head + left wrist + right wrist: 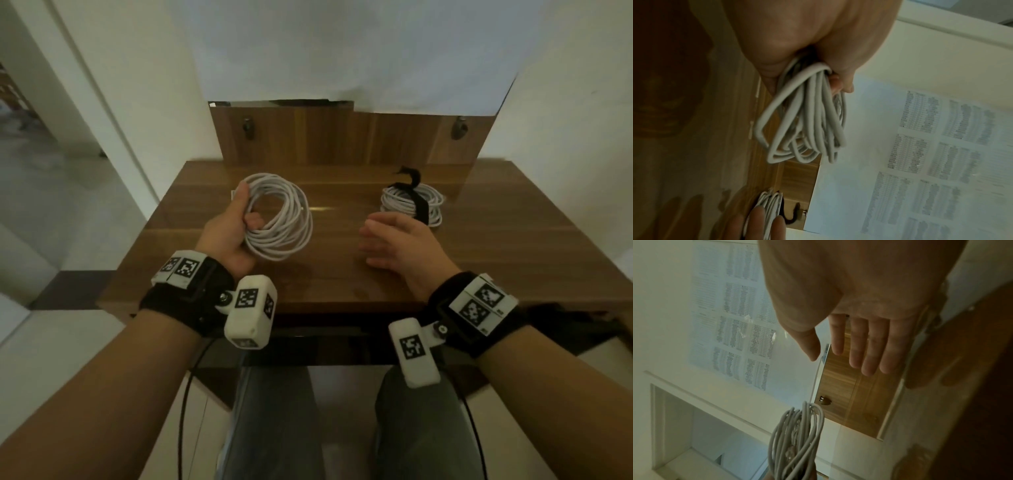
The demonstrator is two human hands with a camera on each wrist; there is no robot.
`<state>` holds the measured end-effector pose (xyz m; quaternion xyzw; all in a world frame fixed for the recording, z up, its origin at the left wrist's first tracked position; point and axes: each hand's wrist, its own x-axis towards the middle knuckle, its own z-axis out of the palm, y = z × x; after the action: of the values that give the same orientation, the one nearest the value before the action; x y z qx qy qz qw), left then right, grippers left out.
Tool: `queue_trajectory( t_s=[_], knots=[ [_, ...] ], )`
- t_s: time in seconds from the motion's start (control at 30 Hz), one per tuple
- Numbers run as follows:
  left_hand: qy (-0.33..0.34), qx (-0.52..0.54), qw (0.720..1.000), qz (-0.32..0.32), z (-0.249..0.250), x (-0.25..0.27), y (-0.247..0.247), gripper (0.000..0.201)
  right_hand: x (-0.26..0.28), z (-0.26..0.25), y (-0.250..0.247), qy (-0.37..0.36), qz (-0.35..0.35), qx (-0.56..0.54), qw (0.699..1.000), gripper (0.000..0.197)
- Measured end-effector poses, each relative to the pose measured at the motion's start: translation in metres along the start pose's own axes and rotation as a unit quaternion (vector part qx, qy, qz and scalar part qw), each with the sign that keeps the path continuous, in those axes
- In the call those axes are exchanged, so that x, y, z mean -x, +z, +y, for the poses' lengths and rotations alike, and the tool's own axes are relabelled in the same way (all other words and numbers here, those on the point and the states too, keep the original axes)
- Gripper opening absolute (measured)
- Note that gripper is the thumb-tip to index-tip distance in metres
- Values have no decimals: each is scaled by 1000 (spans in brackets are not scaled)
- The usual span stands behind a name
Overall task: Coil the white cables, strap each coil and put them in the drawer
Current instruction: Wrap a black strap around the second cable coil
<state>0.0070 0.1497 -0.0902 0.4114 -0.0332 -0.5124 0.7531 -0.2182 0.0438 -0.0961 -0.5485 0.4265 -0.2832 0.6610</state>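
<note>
My left hand grips a loose coil of white cable above the left half of the wooden table; thumb and fingers wrap the coil's left side. The left wrist view shows the same cable coil bunched in the fist. A second white coil lies at the back right, bound by a black strap whose tail sticks up. My right hand hovers flat and open between the two coils, fingers straight, holding nothing. In the right wrist view the right hand's fingers are spread, with the held coil below.
A wooden back panel with two dark hooks stands behind the table, under a white sheet. White walls flank both sides. The table's front edge runs just past my wrists, with my legs beneath. The strapped coil shows in the left wrist view.
</note>
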Motion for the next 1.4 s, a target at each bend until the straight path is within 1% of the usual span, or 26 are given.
queue_trajectory(
  t_s=[0.13,0.23,0.37,0.47,0.53,0.6,0.67,0.73,0.8,0.83,0.9,0.97,1.03,1.13,1.23,1.3,1.37,1.4],
  knots=[
    [-6,10,1000,4,-20,-2,13,18,-2,4,11,13,29,-2,999,14],
    [-26,5,1000,-17,-40,-8,23,19,-1,9,18,15,27,-27,999,19],
    [-46,-30,998,-38,-61,-14,43,29,8,18,9,0,30,-66,997,22],
    [-51,-34,997,-42,-70,-12,59,21,17,18,-6,1,31,-86,996,20],
    [-59,-30,997,-41,-75,-10,65,21,29,18,-20,-7,33,-38,999,18],
    [-72,-23,996,-45,-81,-10,70,19,44,20,-44,-40,55,46,997,18],
    [-72,-27,996,-46,-86,-12,73,18,57,20,-73,-96,97,147,980,19],
    [-75,-34,995,-48,-89,-14,76,17,68,18,-105,-126,145,218,957,19],
    [-87,-34,994,-50,-93,-16,80,19,73,17,-137,-121,184,268,938,21],
    [-94,-34,994,-53,-95,-16,83,19,75,18,-150,-109,192,301,928,23],
    [-107,-40,992,-62,-102,-13,90,21,79,24,-172,-81,190,358,911,25],
    [-101,-53,990,-78,-112,-5,100,18,85,30,-183,-68,176,390,901,27],
    [-97,-68,989,-93,-126,3,111,15,93,35,-190,-62,171,418,890,31],
    [-107,-75,984,-120,-141,9,122,14,99,40,-193,-33,147,471,869,41],
    [-112,-84,980,-141,-148,8,127,19,100,47,-193,-11,126,490,863,47],
    [-114,-89,979,-147,-150,8,128,22,101,52,-194,-3,118,505,855,42],
    [-110,-90,980,-142,-151,7,127,22,102,53,-193,-17,127,504,854,25],
    [-107,-90,980,-140,-150,7,127,22,103,51,-192,-32,138,491,860,16]
  ],
)
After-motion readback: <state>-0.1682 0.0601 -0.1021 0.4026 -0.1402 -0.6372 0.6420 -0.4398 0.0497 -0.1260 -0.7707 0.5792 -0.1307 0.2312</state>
